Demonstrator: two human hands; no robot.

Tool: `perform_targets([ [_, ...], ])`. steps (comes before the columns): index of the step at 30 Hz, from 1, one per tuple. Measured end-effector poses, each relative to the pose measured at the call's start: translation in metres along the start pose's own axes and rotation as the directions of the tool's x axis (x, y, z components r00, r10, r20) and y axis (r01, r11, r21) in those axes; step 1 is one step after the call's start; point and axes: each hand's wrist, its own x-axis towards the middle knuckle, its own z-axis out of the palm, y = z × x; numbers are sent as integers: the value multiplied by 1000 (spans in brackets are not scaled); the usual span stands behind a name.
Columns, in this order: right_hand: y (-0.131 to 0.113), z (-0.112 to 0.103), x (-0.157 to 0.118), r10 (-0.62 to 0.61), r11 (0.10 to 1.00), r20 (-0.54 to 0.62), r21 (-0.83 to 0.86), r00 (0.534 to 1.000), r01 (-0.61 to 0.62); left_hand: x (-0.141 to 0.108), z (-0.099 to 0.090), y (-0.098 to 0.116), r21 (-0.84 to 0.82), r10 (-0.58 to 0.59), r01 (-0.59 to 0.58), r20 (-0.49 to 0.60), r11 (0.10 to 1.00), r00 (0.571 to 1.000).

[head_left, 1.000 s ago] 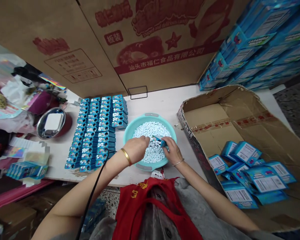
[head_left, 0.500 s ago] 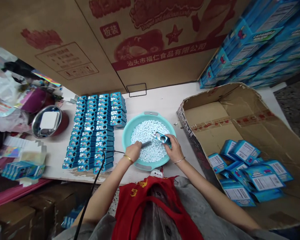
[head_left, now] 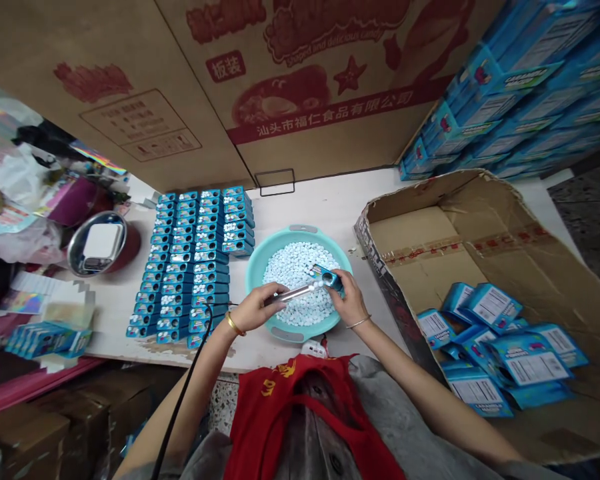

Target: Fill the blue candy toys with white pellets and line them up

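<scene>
My left hand [head_left: 258,307] is closed around a narrow metal scoop [head_left: 294,294] that points right, with a few white candies at its tip. The tip meets the near end of a small blue candy box [head_left: 329,279], which my right hand [head_left: 349,300] grips over the basin. A dark round hole shows in the box's upper face. Below both hands, a turquoise basin [head_left: 255,270] holds a heap of small white candies [head_left: 300,257]. To the left, rows of blue candy boxes [head_left: 177,267] stand on the white table, many with white candies showing in their tops.
At right, an open cardboard box [head_left: 415,233] holds several blue cartons [head_left: 530,353]. More cartons [head_left: 510,80] are stacked behind it. Large cardboard boxes [head_left: 300,147] wall off the back. A metal bowl [head_left: 100,247] sits at left; a black cable [head_left: 195,373] crosses near my left arm.
The scoop has come up from among the candies and its tip now reaches the candy box. My left hand has shifted left and turned; my right hand stays nearly in place.
</scene>
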Motion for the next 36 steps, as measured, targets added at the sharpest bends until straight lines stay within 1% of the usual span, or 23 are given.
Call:
perform_targets([
  [2,-2,2,-2,-22,1000,32,-4,999,22,3,-7,27,228,-5,8,-12,974,1000],
  [3,-3,3,-3,-33,999,43,-6,999,34,5,-9,40,356,-28,27,-3,934,1000],
  [5,-5,6,-6,-54,999,58,-4,997,54,7,-10,64,572,-104,68,31,818,994],
  [6,-5,7,-7,-61,998,61,-1,996,62,7,-11,74,644,-143,81,45,760,989],
  [8,-6,9,-8,-71,997,61,6,996,71,5,-14,86,718,-193,97,53,689,980],
  [9,-7,9,-9,-74,997,59,11,995,74,3,-17,87,725,-200,110,39,680,979],
  [10,-8,10,-10,-76,997,60,21,995,74,1,-20,86,713,-194,126,14,689,981],
  [12,-12,11,-11,-75,996,78,55,994,71,0,-25,75,634,-130,132,-50,762,990],
  [14,-19,16,-13,-77,992,119,104,990,65,2,-25,54,513,-10,55,-90,857,996],
  [16,-29,24,-14,-98,986,163,148,982,74,6,-20,29,406,87,-47,-81,913,993],
  [18,-39,32,-13,-142,979,196,170,970,109,8,-15,7,337,118,-97,-41,937,992],
  [20,-44,37,-6,-197,976,207,137,958,171,5,-15,-8,291,116,-98,-46,952,992],
  [22,-38,36,6,-208,978,157,22,966,207,-1,-23,-18,273,108,-70,-127,960,986],
  [23,-30,33,14,-181,980,97,-63,979,188,-5,-31,-24,277,100,-44,-192,960,976],
  [24,-19,29,21,-135,979,22,-151,991,137,-9,-40,-29,288,89,-10,-263,958,961],
  [25,-6,24,28,-72,972,-51,-227,996,59,-13,-50,-37,304,75,33,-335,952,939],
  [26,8,19,34,1,960,-100,-278,995,-29,-17,-60,-45,323,60,79,-401,943,914],
  [27,22,14,38,80,945,-110,-307,991,-110,-19,-70,-54,341,47,126,-457,931,888],
  [29,46,5,40,235,917,-32,-324,971,-233,-23,-88,-76,372,23,213,-538,904,842],
  [30,54,1,38,294,907,18,-321,956,-273,-23,-95,-87,385,15,245,-562,890,827],
  [32,61,-5,27,369,893,61,-300,928,-335,-20,-105,-107,413,8,280,-573,866,819],
  [34,59,-11,9,415,883,18,-247,910,-398,-14,-109,-124,444,-11,301,-547,844,837],
  [36,52,-18,-11,484,861,-61,-147,873,-487,-5,-109,-138,467,-44,321,-511,824,858],
])
